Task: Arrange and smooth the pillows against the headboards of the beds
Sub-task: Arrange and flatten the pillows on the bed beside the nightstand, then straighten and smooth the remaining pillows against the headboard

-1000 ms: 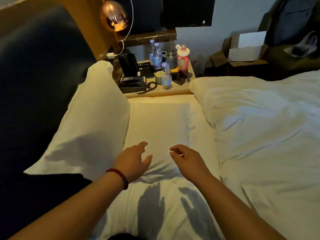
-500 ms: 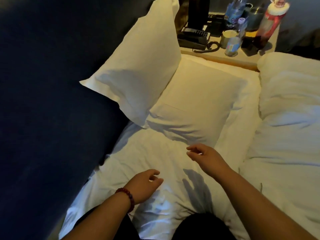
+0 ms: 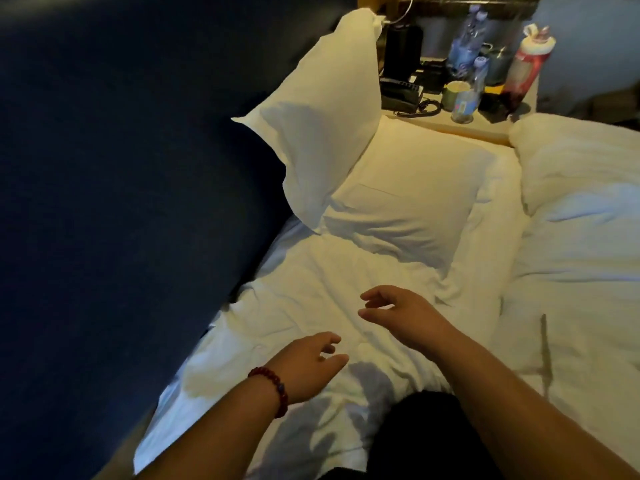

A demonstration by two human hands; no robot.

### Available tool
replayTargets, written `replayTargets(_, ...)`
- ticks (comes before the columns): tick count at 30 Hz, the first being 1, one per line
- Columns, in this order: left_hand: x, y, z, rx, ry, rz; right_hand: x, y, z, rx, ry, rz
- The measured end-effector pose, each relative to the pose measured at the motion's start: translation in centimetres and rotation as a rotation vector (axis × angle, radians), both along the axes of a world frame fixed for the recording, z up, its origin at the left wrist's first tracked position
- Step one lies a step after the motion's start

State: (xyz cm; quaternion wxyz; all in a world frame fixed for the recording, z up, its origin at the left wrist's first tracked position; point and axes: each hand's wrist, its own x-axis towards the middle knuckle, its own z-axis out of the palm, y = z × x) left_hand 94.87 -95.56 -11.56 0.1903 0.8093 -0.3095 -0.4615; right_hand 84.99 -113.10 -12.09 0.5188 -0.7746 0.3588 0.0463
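Observation:
A white pillow (image 3: 325, 112) leans upright against the dark blue padded headboard (image 3: 121, 188) at the left. A second white pillow (image 3: 412, 199) lies flat on the bed beside it, its near edge creased. Closer to me lies a third, wrinkled white pillow (image 3: 311, 306), flat by the headboard. My left hand (image 3: 308, 367), with a red bead bracelet on the wrist, hovers over this near pillow, fingers loosely apart and empty. My right hand (image 3: 405, 315) hovers a little farther along, fingers curled but apart, holding nothing.
A white duvet (image 3: 575, 244) is bunched on the right half of the bed. Beyond the pillows stands a nightstand (image 3: 491, 128) crowded with a black telephone (image 3: 398, 93), water bottles (image 3: 464, 53), a cup and a red-and-white flask (image 3: 526, 64). My dark-clothed knee (image 3: 419, 434) rests on the sheet.
My view has swung down and back from the nightstand toward the near end of the bed. Both hands drew back from the far flat pillow and now hover over the near wrinkled one.

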Motion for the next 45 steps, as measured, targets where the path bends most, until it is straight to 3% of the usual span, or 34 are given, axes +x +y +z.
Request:
replayTargets(6, -0.1, 12.0, 1.6, -0.055, -0.088, -0.139, -1.1, 12.0, 1.9, 0.099, -0.033, -0.093)
replayTargets(13, 0.4, 21.7, 2.2, -0.039, -0.109, -0.269, -3.0, 23.5, 5.1, -0.05, 0.022, 0.006)
replayTargets(21, 0.0, 28.7, -3.9, 0.161, -0.024, -0.278, -7.1, 32.0, -0.8, 0.024, 0.478, 0.24)
replayTargets(27, -1.5, 31.5, -6.2, 0.213, 0.021, -0.352, -10.7, 34.1, -1.8, 0.044, 0.572, 0.171)
replayTargets(33, -3.3, 30.3, -6.5, 0.141, 0.029, -0.383, -13.5, 33.9, -0.9, -0.018, 0.498, 0.095)
replayTargets(38, -6.6, 27.8, -5.8, 0.054, -0.04, -0.273, -17.4, 32.1, 0.8, -0.057, 0.364, 0.055)
replayTargets(45, -19.6, 24.8, -3.2, -0.07, -0.047, -0.128, -27.7, 28.0, 3.1, -0.151, 0.155, 0.043)
